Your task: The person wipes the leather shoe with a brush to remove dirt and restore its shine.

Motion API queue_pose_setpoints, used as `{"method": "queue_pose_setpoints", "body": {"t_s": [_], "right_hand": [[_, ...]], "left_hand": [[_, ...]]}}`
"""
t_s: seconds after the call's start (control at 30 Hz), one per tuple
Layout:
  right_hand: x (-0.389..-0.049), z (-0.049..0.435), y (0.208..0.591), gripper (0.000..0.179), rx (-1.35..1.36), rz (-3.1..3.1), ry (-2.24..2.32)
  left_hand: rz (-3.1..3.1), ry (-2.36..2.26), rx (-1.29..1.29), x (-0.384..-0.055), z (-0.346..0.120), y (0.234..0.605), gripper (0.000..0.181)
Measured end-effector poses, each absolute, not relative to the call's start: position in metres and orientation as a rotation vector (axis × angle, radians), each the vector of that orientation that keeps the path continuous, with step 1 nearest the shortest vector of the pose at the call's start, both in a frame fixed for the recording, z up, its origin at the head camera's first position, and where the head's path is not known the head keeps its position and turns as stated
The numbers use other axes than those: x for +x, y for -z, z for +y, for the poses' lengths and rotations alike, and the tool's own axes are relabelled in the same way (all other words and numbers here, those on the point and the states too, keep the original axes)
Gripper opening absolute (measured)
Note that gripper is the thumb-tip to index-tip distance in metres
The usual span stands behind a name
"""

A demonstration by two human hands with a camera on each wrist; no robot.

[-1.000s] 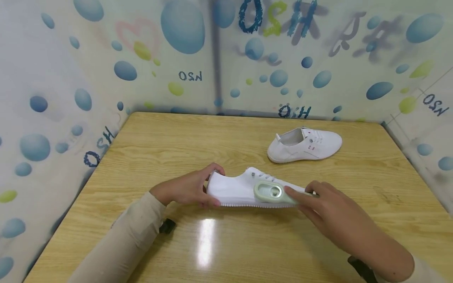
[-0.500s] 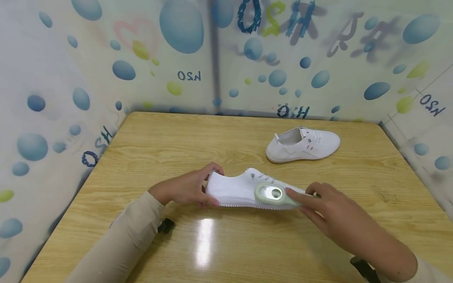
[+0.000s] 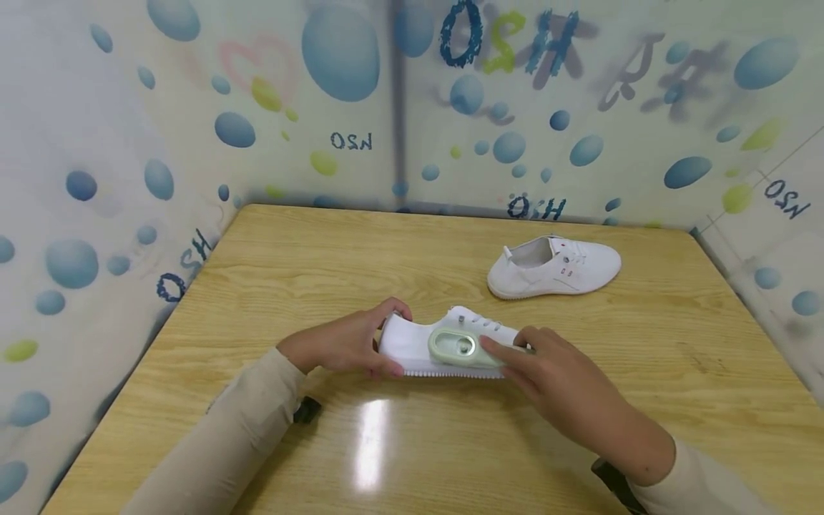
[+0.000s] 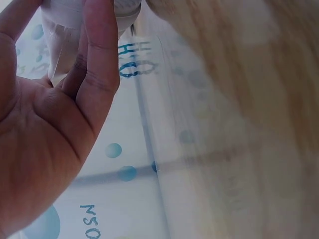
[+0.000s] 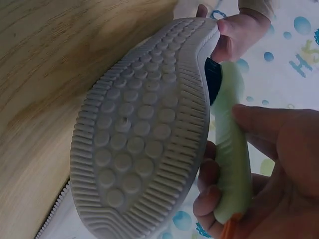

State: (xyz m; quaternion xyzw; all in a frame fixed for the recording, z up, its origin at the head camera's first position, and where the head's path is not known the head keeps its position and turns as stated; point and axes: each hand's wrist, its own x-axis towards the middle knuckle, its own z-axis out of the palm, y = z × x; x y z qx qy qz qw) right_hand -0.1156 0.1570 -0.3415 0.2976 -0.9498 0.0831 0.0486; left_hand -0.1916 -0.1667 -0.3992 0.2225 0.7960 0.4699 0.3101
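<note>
A white lace-up sneaker [image 3: 405,342] is held on its side-on edge above the table, toe to the right. My left hand [image 3: 347,343] grips its heel between thumb and fingers. In my right hand [image 3: 566,379] is a pale green scrub brush [image 3: 450,346], its head against the sneaker's side near the middle. Dark bristles [image 5: 213,79] show between brush and sneaker in the right wrist view, where the studded sole [image 5: 142,114] faces the camera. The left wrist view shows my left fingers [image 4: 99,55] at the heel, with most of the sneaker out of frame.
A second white sneaker [image 3: 589,268] stands on the wooden table [image 3: 335,250], farther back and to the right. Patterned walls [image 3: 283,164] border the table's back and left side. Dark wrist-worn pieces [image 3: 307,410] show beneath both forearms.
Along the sneaker's side, the brush and my right hand have slid left toward the heel, mostly in the last half second. My left hand keeps its hold on the heel.
</note>
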Motion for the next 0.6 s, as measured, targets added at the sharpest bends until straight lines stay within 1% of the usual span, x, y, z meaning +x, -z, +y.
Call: {"method": "queue_pose_setpoints", "body": {"t_s": [0.17, 0.6], "right_hand": [[-0.11, 0.166, 0.341, 0.06, 0.875, -2.879, -0.254], [-0.094, 0.217, 0.329, 0.062, 0.728, -2.889, -0.201]], "left_hand": [[2.105, -1.233, 0.59, -0.191, -0.167, 0.4, 0.074], [2.129, -1.209, 0.59, -0.191, -0.166, 0.399, 0.075]]}}
